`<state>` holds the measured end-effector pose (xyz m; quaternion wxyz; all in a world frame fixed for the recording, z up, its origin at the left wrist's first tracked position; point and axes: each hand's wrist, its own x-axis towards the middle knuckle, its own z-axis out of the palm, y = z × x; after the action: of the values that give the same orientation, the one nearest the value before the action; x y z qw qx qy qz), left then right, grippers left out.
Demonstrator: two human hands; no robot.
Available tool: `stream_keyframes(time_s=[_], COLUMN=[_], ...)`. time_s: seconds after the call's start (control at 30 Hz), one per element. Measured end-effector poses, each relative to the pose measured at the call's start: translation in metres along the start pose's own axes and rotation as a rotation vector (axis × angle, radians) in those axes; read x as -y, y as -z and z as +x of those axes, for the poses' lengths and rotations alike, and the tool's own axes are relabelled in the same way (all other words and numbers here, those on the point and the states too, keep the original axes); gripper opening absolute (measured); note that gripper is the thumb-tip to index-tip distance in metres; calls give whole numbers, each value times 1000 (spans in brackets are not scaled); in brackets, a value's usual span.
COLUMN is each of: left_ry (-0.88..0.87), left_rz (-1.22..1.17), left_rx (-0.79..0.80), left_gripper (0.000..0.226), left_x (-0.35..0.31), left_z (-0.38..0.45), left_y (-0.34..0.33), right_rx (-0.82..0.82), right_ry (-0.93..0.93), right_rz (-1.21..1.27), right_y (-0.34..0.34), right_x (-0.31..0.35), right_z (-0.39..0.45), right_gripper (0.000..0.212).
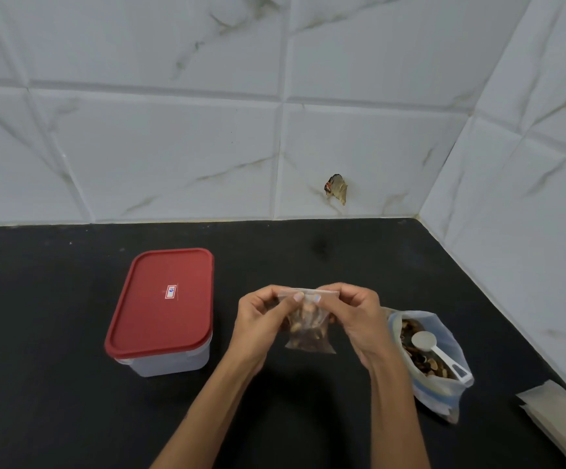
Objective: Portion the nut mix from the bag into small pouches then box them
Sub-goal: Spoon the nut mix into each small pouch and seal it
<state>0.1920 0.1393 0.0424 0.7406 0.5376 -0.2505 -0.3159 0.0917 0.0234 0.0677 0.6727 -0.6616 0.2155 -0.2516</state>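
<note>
Nut mix sits in two places in the head view: a portion in the small clear plastic zip pouch [309, 328] that I hold up above the black countertop [55, 418], and the rest in the large clear plastic bag with the blue strip [439, 390] that slumps open just right of my right wrist. I keep the pouch upright so the nuts settle at the bottom and leave the zip strip free at the top. My left hand [264, 319] pinches the left end of that strip between thumb and curled fingers, and my right hand [354, 316] pinches the right end the same way; I judge this to be the sealing step. The white plastic measuring spoon [435, 352] lies in the big bag on the mix, bowl up, handle out at the mouth, handy for the next scoop. The clear rectangular plastic box with the red lid [161, 309] stands to the left, well apart from my hands, lid on, so it will need opening before this pouch goes in. Flat pale pouches [559, 418], probably the empty ones, lie at the far right edge.
</note>
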Motion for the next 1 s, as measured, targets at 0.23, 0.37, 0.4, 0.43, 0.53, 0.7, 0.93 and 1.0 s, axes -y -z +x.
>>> stream_keyframes(time_s=[0.23,0.37,0.4,0.43,0.53,0.7,0.93,1.0], left_ry=[23,11,3,-6,-11,10,27,25], left_rz=[74,80,82,85,72,46,-10,-38], left_rx=[-46,-80,-89,-97,-116,-123,-158,-156], left_gripper=[7,7,6,6,6,8,10,7], left_x=[2,2,2,2,2,4,5,5], left_z=[1,1,0,0,0,0,4,5], left_y=[0,-1,-1,-1,-2,1,6,6], right_rx=[-19,-22,-22,-24,-48,-90,-150,-152], right_ry=[21,31,30,29,21,7,18,24], right_rz=[-110,-130,-127,-121,-106,-101,-87,-79], right_y=[-5,-5,-5,-5,-6,-8,-6,-6], right_x=[-3,-5,-6,-6,-6,-6,-7,-8], right_z=[2,2,2,1,2,1,0,1], right_gripper=[18,14,12,11,7,13,17,17])
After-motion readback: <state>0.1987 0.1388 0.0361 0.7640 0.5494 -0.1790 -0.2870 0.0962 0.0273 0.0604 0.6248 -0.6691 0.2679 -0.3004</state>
